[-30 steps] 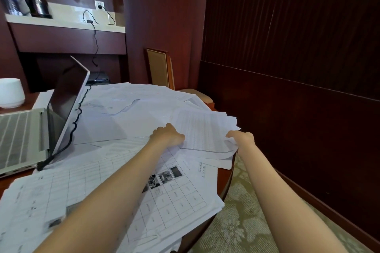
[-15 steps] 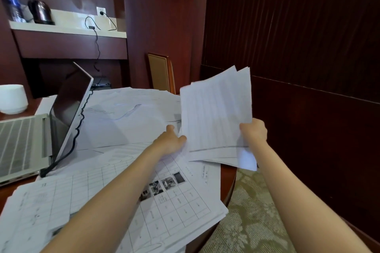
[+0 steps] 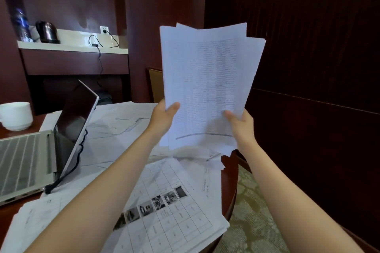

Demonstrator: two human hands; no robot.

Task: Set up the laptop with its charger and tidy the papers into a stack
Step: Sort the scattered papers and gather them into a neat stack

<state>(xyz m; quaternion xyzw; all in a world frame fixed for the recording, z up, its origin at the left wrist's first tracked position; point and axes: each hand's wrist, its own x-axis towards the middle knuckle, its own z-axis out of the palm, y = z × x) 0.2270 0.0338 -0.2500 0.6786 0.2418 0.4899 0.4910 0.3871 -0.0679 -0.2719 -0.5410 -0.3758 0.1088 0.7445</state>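
Note:
I hold a loose sheaf of printed papers (image 3: 207, 80) upright in the air above the table's right side. My left hand (image 3: 164, 114) grips its lower left edge and my right hand (image 3: 239, 122) grips its lower right edge. More white sheets (image 3: 174, 207) lie scattered over the round wooden table (image 3: 229, 181), some with grids and small photos. An open silver laptop (image 3: 30, 160) sits at the left, screen dark. A black charger cable (image 3: 79, 155) runs along the screen's edge to the laptop's side; farther back it hangs from a wall socket (image 3: 104, 30).
A white cup (image 3: 16, 116) stands behind the laptop. On the wall shelf (image 3: 72, 46) are a kettle (image 3: 47, 32) and a water bottle (image 3: 22, 24). A chair back (image 3: 155, 85) shows beyond the table. Patterned carpet (image 3: 253, 222) lies to the right, below dark wood panelling.
Both hands lifted the sheaf off the table and raised it from flat to upright in front of me. The camera view rose slightly.

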